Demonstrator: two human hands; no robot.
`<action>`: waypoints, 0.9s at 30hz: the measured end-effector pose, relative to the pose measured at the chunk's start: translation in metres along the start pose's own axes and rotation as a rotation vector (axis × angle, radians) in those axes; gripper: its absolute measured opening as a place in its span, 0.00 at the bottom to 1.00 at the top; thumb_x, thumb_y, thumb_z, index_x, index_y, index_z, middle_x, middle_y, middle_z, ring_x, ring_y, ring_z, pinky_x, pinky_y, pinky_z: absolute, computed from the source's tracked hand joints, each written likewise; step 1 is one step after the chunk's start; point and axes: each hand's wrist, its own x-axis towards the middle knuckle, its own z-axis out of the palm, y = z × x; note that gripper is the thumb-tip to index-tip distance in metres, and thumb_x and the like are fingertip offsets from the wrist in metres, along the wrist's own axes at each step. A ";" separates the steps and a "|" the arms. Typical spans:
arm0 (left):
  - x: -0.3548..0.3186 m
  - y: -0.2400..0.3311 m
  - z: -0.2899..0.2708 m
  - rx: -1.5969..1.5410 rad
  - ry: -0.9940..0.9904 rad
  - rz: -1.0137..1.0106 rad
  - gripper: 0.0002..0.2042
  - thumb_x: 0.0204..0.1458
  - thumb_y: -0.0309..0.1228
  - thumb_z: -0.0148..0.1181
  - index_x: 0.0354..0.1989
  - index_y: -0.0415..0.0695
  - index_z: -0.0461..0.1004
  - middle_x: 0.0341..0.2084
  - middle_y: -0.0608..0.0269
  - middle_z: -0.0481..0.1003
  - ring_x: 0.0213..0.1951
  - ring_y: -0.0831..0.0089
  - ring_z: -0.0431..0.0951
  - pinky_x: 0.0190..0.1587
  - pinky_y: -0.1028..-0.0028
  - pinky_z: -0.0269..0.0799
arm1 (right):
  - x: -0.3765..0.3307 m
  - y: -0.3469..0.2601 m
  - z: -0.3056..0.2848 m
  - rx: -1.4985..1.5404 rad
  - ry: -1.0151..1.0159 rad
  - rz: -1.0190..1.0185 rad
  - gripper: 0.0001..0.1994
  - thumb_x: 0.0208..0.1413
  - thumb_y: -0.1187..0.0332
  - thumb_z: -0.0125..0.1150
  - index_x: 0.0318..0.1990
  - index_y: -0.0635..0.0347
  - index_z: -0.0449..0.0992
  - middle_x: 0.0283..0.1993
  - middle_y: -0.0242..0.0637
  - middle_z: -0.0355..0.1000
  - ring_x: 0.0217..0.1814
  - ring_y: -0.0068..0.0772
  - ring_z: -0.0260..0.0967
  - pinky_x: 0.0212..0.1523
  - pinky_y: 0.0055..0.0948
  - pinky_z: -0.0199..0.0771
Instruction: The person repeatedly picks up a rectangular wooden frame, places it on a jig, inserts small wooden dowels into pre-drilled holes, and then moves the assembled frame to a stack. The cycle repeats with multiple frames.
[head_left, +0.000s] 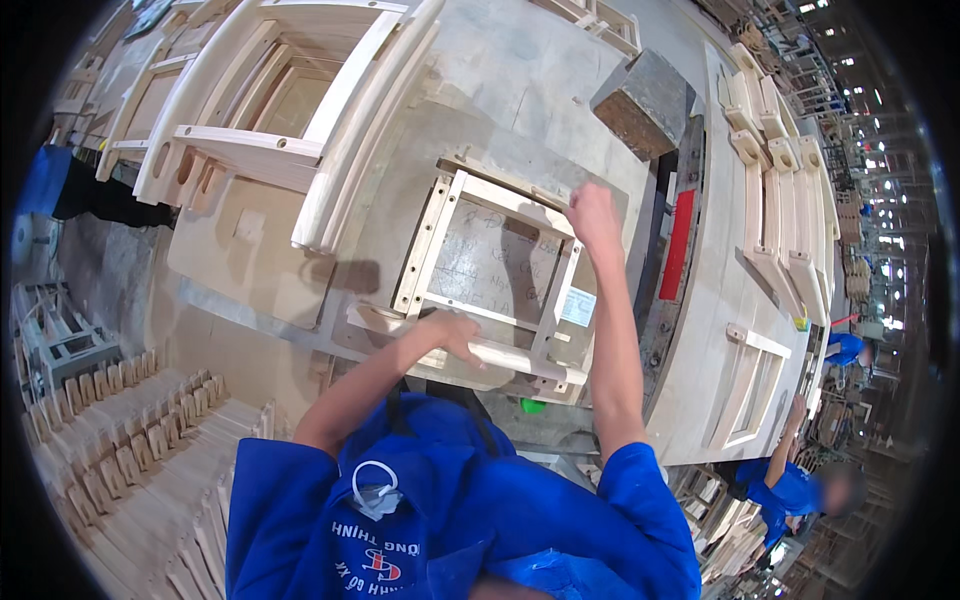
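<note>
A pale wooden chair-seat frame (436,240) lies flat on a worn workbench (520,90) in front of me. My left hand (455,332) rests on the frame's rounded front rail, fingers curled over it. My right hand (592,213) is closed on the frame's far right corner, arm stretched forward. The frame has drilled side rails and a thin cross slat.
An assembled chair frame (270,120) lies on its side at the upper left of the bench. A dark block (645,100) sits at the back. Wooden parts (780,200) line a second bench on the right, stacked legs (130,440) lower left. Another person in blue (790,485) works at right.
</note>
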 end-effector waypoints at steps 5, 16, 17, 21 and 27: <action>0.011 0.011 0.028 0.126 0.029 -0.089 0.27 0.38 0.46 0.66 0.45 0.40 0.75 0.42 0.47 0.78 0.46 0.51 0.78 0.48 0.57 0.75 | 0.069 -0.020 0.003 -0.116 -0.108 -0.094 0.07 0.43 0.71 0.64 0.31 0.62 0.81 0.34 0.54 0.76 0.38 0.54 0.76 0.40 0.45 0.76; -0.043 0.095 0.026 0.210 0.342 -0.267 0.17 0.43 0.31 0.59 0.43 0.39 0.75 0.43 0.44 0.77 0.47 0.48 0.77 0.49 0.49 0.71 | 0.038 0.005 -0.063 0.334 0.321 -0.282 0.36 0.54 0.53 0.65 0.66 0.62 0.60 0.57 0.55 0.68 0.55 0.49 0.70 0.55 0.40 0.70; -0.055 0.105 0.018 0.233 0.379 -0.302 0.17 0.43 0.30 0.59 0.43 0.39 0.75 0.43 0.44 0.76 0.48 0.48 0.77 0.49 0.48 0.70 | 0.017 -0.010 -0.107 0.508 0.331 -0.230 0.34 0.55 0.55 0.65 0.64 0.62 0.62 0.55 0.52 0.70 0.52 0.45 0.71 0.54 0.37 0.71; -0.075 0.132 -0.059 0.138 0.608 -0.251 0.18 0.41 0.31 0.61 0.42 0.37 0.73 0.42 0.42 0.75 0.48 0.47 0.76 0.48 0.52 0.71 | -0.047 0.000 -0.212 0.682 0.696 -0.273 0.22 0.61 0.62 0.61 0.59 0.63 0.70 0.47 0.39 0.73 0.45 0.27 0.70 0.48 0.25 0.70; -0.090 0.102 -0.233 -0.059 0.968 -0.315 0.16 0.39 0.30 0.59 0.37 0.34 0.77 0.36 0.42 0.79 0.41 0.51 0.80 0.44 0.60 0.76 | -0.120 0.013 -0.222 0.993 0.653 -0.162 0.17 0.64 0.65 0.57 0.54 0.68 0.71 0.43 0.36 0.73 0.44 0.23 0.68 0.48 0.23 0.69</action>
